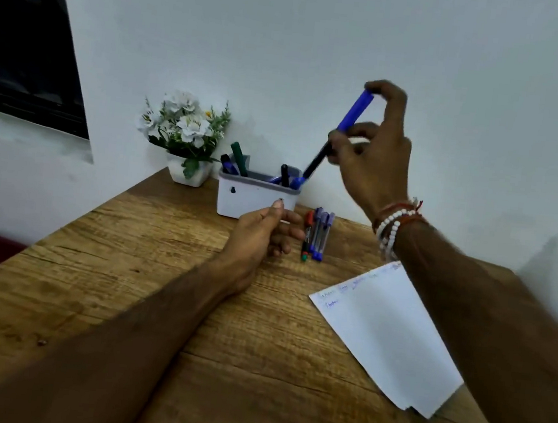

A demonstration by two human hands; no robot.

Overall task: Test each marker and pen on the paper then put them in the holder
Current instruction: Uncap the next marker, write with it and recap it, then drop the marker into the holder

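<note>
My right hand [376,159] is raised above the table and grips a blue marker [353,114], tilted, its lower end at the right rim of the white holder [255,196]. The holder stands at the back of the wooden table and has several markers and pens in it. My left hand [261,233] hovers just in front of the holder, fingers loosely curled, holding nothing. A small row of pens [316,234], one with red and green ends and the others blue, lies right of my left hand. The white paper [385,332] with a few scribbles along its top edge lies at the right.
A white pot of artificial white flowers [185,136] stands left of the holder against the wall. A dark window [24,33] is at the upper left. The wooden table [127,264] ends at the left, with a dark red surface below.
</note>
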